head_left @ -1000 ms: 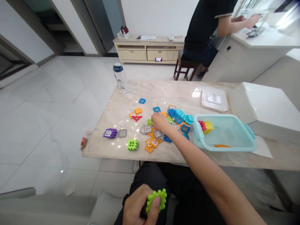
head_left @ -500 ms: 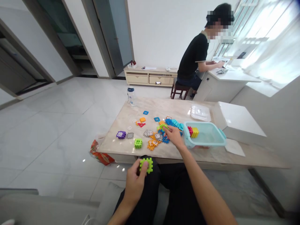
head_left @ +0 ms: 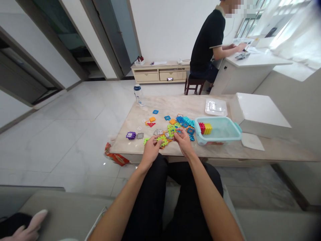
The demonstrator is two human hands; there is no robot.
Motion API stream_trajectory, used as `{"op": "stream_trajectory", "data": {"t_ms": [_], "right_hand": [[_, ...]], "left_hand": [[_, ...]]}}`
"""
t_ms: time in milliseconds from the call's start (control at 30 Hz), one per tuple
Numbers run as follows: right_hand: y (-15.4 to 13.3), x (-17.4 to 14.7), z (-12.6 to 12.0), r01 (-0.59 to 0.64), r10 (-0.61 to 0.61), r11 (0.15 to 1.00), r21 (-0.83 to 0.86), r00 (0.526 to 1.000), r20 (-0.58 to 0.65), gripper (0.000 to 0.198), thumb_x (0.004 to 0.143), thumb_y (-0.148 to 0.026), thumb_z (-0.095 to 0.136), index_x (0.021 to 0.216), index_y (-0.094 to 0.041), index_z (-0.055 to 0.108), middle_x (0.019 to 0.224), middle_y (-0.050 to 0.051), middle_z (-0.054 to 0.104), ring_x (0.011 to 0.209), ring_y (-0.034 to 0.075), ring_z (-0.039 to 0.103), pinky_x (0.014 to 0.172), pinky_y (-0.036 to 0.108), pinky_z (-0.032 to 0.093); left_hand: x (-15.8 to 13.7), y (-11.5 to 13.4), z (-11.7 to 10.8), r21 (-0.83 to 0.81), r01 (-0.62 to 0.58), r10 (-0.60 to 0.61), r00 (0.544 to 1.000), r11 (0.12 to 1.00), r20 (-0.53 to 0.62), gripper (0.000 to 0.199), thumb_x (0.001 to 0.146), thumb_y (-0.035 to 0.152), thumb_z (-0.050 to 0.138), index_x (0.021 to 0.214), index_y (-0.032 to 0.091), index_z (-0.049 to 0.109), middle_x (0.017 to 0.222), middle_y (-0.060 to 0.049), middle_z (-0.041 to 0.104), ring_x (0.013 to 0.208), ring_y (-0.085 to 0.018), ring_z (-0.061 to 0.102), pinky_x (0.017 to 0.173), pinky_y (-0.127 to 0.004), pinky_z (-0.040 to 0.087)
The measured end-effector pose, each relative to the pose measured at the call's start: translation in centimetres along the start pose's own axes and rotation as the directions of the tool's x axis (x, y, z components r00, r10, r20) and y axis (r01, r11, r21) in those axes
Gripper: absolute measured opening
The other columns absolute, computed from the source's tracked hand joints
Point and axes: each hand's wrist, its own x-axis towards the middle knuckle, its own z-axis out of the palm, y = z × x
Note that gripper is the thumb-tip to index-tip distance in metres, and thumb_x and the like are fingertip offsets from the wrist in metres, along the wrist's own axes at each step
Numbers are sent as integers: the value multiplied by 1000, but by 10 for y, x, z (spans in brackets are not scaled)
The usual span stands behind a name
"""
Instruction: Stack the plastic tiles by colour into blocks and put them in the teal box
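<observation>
My left hand point(head_left: 150, 150) pinches a lime-green notched building tile point(head_left: 163, 141) at its left edge. In my right hand point(head_left: 184, 143) is another lime-green building tile point(head_left: 172, 130), with window-like openings. The two tiles are held close together above the table's front; whether they touch I cannot tell. Behind and around them lie blue tiles point(head_left: 184, 121), an orange tile point(head_left: 152, 119), grey tiles point(head_left: 157, 132) and a purple stack point(head_left: 130, 135). The green block on the table is mostly covered by my left hand.
To the right stands a light-blue basket point(head_left: 220, 139) holding red and yellow blocks point(head_left: 207, 129). A clear lid point(head_left: 216, 107) and a white box point(head_left: 262, 112) are behind it. A water bottle point(head_left: 139, 96) stands at the far left corner. A person point(head_left: 207, 43) sits at a desk point(head_left: 250, 65).
My left hand has risen from my lap to the table with its green tile. My right hand has lifted a green tile from the pile toward it. The view has tilted down.
</observation>
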Motion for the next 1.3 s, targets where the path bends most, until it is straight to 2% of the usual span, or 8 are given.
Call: {"op": "stream_trajectory", "data": {"t_ms": [167, 433, 667, 800, 900, 1000, 1100, 1300], "right_hand": [[3, -12, 4, 8, -6, 1000, -28, 995, 96, 52, 80, -60, 87, 107, -26, 58, 79, -4, 71, 66, 15, 65, 66, 28, 55], [2, -18, 1, 112, -54, 956, -272, 976, 211, 40, 88, -56, 84, 106, -21, 77, 88, 3, 76, 78, 19, 68, 74, 33, 56], [-6, -19, 5, 313, -262, 889, -336, 947, 188, 24, 93, -46, 81, 104, -24, 82, 101, 5, 74, 81, 18, 65, 74, 33, 55], [-10, -18, 2, 325, -296, 886, -331, 945, 136, 25, 98, -46, 76, 110, -25, 81, 114, 7, 73, 82, 17, 65, 76, 33, 58], [-14, -20, -2, 355, -309, 871, -341, 933, 183, 26, 101, -43, 74, 119, -26, 80, 116, 7, 75, 85, 18, 68, 79, 34, 59], [-16, -25, -3, 465, -358, 785, -410, 880, 312, 44, 96, -41, 81, 138, -30, 74, 129, 9, 73, 98, 21, 71, 85, 37, 60], [-13, -30, -2, 563, -367, 655, -503, 820, 440, 61, 96, -37, 83, 153, -33, 64, 139, 11, 69, 122, 28, 68, 102, 44, 60], [-6, -34, 3, 614, -445, 561, -555, 789, 424, 56, 101, -34, 77, 155, -35, 62, 136, 11, 70, 127, 29, 68, 110, 47, 57]], "left_hand": [[-4, -6, -3, -25, 4, -5, 999, 1000, -37, 42, 95, 47, 73, 122, 15, 73, 111, -15, 81, 99, -27, 80, 81, -37, 66], [-4, 2, 1, 27, -12, 12, 1000, 1000, 20, 39, 97, 48, 70, 117, 15, 70, 89, -8, 80, 78, -21, 77, 72, -31, 63], [-9, 11, 3, 143, -78, 65, 993, 987, 95, 34, 91, 46, 81, 106, 16, 78, 100, -12, 84, 93, -28, 82, 82, -35, 64], [-13, 13, 7, 86, -100, 94, 993, 991, 67, 29, 94, 41, 77, 110, 16, 79, 107, -12, 85, 102, -29, 82, 94, -39, 65], [-14, 13, 8, 51, -121, 119, 992, 991, 43, 29, 95, 39, 75, 113, 16, 79, 111, -12, 85, 106, -29, 82, 99, -40, 65], [-15, 15, 7, 67, -122, 121, 992, 990, 16, 29, 94, 39, 77, 110, 16, 79, 109, -12, 85, 102, -29, 82, 95, -39, 66], [-18, 19, 8, 92, -128, 128, 992, 988, 5, 26, 94, 36, 76, 109, 16, 79, 107, -11, 85, 99, -29, 83, 93, -39, 66], [-26, 22, 12, 215, -206, 225, 972, 955, -67, 19, 97, 29, 73, 110, 17, 80, 107, -9, 86, 98, -27, 83, 93, -38, 67]]}}
